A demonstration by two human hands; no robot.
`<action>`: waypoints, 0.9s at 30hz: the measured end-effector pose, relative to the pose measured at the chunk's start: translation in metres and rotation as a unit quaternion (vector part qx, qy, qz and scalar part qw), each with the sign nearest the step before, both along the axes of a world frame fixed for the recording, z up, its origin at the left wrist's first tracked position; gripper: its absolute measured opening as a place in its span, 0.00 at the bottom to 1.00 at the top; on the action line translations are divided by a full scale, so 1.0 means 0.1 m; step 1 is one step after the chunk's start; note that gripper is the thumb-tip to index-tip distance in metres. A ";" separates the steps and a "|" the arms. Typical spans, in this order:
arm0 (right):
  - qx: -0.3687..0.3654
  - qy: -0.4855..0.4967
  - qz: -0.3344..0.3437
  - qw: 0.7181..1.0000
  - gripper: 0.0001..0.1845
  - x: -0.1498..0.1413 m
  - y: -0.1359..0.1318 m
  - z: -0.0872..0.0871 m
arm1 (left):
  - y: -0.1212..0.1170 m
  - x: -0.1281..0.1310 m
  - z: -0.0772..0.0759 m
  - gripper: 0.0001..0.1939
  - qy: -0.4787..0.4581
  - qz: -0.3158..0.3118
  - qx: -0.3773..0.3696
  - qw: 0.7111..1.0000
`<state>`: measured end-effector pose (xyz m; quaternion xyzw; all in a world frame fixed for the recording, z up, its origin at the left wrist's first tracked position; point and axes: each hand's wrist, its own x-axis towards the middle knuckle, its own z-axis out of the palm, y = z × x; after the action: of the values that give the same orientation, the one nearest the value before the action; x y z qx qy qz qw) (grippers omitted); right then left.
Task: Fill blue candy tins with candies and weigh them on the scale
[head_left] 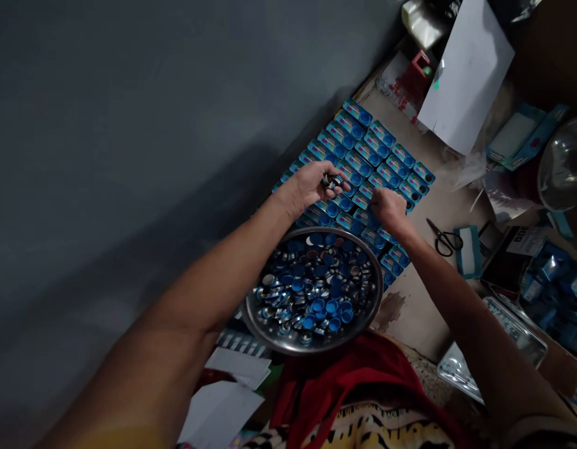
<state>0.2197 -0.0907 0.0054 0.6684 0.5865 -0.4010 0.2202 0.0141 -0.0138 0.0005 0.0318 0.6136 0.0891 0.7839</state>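
My left hand (320, 182) is closed around several small round silver-and-blue caps (334, 181), palm turned up. It is over rows of blue printed cards (337, 137), each with a round spot at one end. To its right my right hand (389, 207) is closed, knuckles up, low over the cards. Its fingertips are mostly hidden, so I cannot make out what they hold. Below both hands, a round metal tray (311, 350) holds many loose caps (332, 307), some showing blue faces and others silver edges.
Black scissors (445, 240) lie right of the cards, beside a blue-and-white box (468, 251). A white sheet (470, 75) leans at the back right. A clear bowl (566, 165) and a shiny metal tray (461, 374) are on the right. A grey wall (152, 125) borders the left.
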 end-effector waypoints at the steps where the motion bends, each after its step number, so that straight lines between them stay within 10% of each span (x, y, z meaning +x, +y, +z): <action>1: -0.014 -0.012 0.008 1.000 0.16 -0.01 0.05 -0.01 | 0.01 -0.03 -0.01 0.07 -0.009 -0.002 0.006 1.000; 9: -0.028 0.004 0.000 1.000 0.24 0.09 0.19 0.01 | 0.01 0.00 0.20 0.01 -0.071 -0.045 0.036 0.996; 14: 0.109 0.181 -0.191 0.959 0.15 0.26 -0.06 0.11 | -0.08 0.16 0.21 0.06 -0.074 -0.095 0.043 0.992; 18: 0.170 0.342 -0.272 0.883 0.23 0.46 -0.20 0.13 | -0.19 0.47 0.16 0.09 -0.091 -0.114 0.042 0.988; 27: 0.172 0.316 -0.315 0.878 0.08 1.03 -0.41 0.05 | -0.30 1.26 0.15 0.08 -0.137 -0.137 0.016 0.981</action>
<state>0.3228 -0.1313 0.0100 0.6827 0.4435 -0.5318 -0.2333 0.1404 -0.0434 0.0151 0.1157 0.4889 -0.0061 0.8646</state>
